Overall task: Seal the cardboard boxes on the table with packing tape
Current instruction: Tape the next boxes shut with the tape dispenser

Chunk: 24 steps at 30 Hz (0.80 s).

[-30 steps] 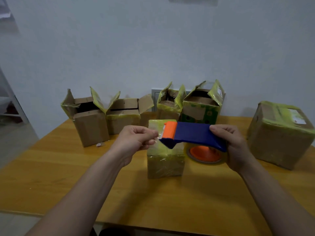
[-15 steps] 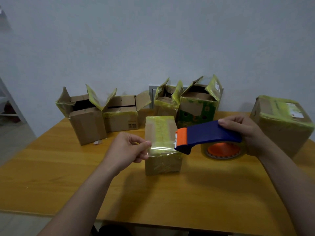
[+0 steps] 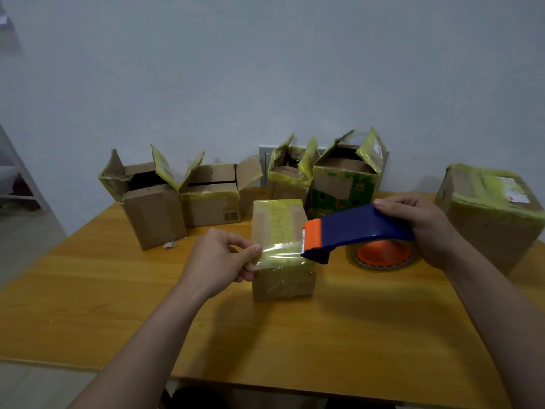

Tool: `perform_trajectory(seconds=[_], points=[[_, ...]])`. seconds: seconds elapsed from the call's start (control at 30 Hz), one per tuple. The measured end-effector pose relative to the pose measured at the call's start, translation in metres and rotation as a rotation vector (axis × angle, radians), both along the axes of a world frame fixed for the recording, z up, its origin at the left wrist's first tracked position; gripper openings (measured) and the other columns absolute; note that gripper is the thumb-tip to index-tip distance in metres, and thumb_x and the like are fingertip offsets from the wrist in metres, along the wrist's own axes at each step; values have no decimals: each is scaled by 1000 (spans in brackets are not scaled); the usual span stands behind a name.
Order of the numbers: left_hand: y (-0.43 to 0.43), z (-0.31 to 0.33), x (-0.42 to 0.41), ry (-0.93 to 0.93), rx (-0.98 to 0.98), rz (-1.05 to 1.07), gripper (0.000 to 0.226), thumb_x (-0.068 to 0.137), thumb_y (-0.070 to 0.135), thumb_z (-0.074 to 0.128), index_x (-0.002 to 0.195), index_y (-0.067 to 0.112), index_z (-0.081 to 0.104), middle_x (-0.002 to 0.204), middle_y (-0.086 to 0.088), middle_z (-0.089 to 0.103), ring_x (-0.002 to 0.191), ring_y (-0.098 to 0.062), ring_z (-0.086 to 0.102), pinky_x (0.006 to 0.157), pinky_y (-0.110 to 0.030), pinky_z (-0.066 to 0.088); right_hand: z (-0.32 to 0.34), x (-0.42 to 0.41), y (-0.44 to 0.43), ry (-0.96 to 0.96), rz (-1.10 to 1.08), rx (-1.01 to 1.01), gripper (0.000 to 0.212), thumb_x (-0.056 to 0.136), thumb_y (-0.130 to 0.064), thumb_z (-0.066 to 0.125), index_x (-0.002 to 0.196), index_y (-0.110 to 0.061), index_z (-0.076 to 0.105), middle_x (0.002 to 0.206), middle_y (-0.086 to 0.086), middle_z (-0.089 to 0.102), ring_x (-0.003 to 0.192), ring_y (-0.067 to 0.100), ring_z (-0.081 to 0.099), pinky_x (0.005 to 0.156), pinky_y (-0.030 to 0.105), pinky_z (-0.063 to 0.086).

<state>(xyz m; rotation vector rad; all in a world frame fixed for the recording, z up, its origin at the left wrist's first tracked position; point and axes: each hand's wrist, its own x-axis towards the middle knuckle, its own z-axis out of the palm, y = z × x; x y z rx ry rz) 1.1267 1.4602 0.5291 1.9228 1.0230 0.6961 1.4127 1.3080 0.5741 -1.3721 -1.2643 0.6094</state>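
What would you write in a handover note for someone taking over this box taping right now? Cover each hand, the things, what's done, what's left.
Left hand pinches the free end of the tape strip. Right hand grips the tape dispenser; the strip is stretched between them over the small closed box, not yet cut.
Done: the large box at the right looks closed and taped.
Left: stick and cut this strip, then close and tape the four open boxes at the back.
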Motion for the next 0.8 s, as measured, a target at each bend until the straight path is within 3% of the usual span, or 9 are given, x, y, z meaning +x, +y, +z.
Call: perform_trajectory(seconds=[0.07,0.13,0.37,0.53,0.6,0.7,0.8], points=[[1,0,0,-3,-8,4,12,95,26,74,91,16,78,68,-4,76,64,-19,75,62,-33,63,-2,1,0,-19,14,23,80,65,-71,76,82,7,69,69,23,61,59,26,57,56,22,49],[1,-1,0,-7,-16,2,11,94,26,74,91,15,78,68,-5,76,64,-20,75,62,-33,63,-2,2,1,-37,21,27,85,63,-75,75,85,7,69,74,32,58,60,30,56,56,24,48],[-3,-5,0,-39,-18,31,10,93,23,76,91,14,79,68,-3,76,63,-19,75,58,-27,60,0,5,5,-76,45,14,75,64,-73,75,83,-1,75,74,30,61,59,27,57,56,22,48],[-6,-12,0,-92,8,58,7,92,24,77,92,16,78,67,-3,76,61,-18,74,60,-34,62,1,5,9,-77,46,7,44,85,-39,65,79,4,73,70,29,59,56,26,55,55,23,46],[-6,-13,0,-96,6,68,14,91,25,78,98,16,71,68,-4,76,61,-20,74,58,-33,62,0,5,11,-94,41,-11,39,87,-36,62,77,-1,74,66,21,62,56,23,57,56,22,47],[0,-13,-5,-92,-144,63,36,90,31,79,111,17,53,74,-9,77,64,-25,75,56,-31,59,-2,3,13,-131,41,-24,39,88,-37,63,79,0,74,64,13,64,54,20,58,55,19,47],[10,-12,-10,-20,-311,21,44,90,41,76,121,23,50,86,-10,78,74,-25,75,65,-36,60,-4,2,14,-140,47,-31,42,92,-34,66,82,6,72,61,11,64,51,17,57,53,18,45]])
